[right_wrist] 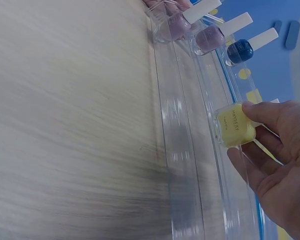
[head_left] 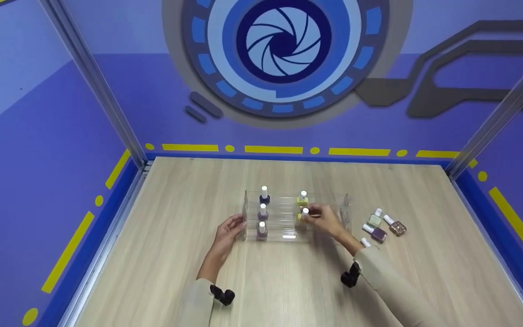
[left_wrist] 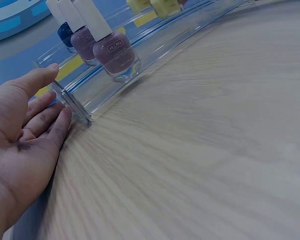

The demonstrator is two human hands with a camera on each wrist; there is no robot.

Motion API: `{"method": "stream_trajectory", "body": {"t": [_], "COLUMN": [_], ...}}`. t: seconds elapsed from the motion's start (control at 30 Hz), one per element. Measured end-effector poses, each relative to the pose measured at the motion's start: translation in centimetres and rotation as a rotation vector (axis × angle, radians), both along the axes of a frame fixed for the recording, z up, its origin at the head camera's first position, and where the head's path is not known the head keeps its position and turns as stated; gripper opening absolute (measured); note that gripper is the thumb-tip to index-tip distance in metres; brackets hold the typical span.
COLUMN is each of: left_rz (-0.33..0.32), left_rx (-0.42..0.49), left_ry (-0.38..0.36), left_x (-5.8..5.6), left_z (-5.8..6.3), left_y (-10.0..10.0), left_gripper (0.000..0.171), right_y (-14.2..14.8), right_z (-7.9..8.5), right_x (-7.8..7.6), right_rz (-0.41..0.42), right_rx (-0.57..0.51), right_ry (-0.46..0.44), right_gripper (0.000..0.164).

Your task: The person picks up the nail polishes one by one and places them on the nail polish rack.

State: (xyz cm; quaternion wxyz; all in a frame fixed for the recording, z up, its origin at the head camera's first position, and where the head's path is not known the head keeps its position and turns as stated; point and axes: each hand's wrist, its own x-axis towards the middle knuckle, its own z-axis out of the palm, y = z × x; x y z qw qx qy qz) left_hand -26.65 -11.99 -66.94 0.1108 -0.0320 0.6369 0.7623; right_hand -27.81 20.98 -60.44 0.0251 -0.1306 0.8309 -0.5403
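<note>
A clear tiered rack [head_left: 288, 236] stands on the table. My right hand [head_left: 325, 220] pinches a yellow nail polish bottle [right_wrist: 234, 125] between thumb and fingers at the middle tier. Behind it, another yellow bottle [head_left: 303, 199] stands on the back tier. At the rack's left end, my left hand [left_wrist: 25, 135] touches the side panel with loosely bent fingers. The left column holds a dark blue bottle [right_wrist: 239, 51] at the back, a mauve bottle [right_wrist: 209, 40] in the middle and another mauve bottle [left_wrist: 116, 56] in front, all upright with white caps.
Right of the rack, several bottles lie on the table: a pale green one [head_left: 374, 220], a dark purple one [head_left: 378, 234], a glittery brown one [head_left: 397, 228] and one partly hidden by the right forearm, its white cap [head_left: 365, 242] showing. Blue-purple panels surround the table.
</note>
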Motion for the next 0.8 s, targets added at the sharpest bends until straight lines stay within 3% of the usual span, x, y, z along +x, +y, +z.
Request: {"method": "stream_trajectory", "body": {"t": [0.47,0.8], "left_rz": [-0.025,-0.021], "left_rx": [0.015,0.021], "left_ry": [0.008,0.016], "left_x": [-0.2,0.1], "left_z": [0.1,-0.2], "left_y": [0.0,-0.2], "left_gripper": [0.047,0.05], "right_y": [0.7,4.4], "right_z": [0.5,2.0], "right_x": [0.3,2.2], "right_rz": [0.057,-0.13], "right_rx": [-0.023,0.006], "right_ry": [0.063,0.052], "right_gripper": [0.034,0.026]}}
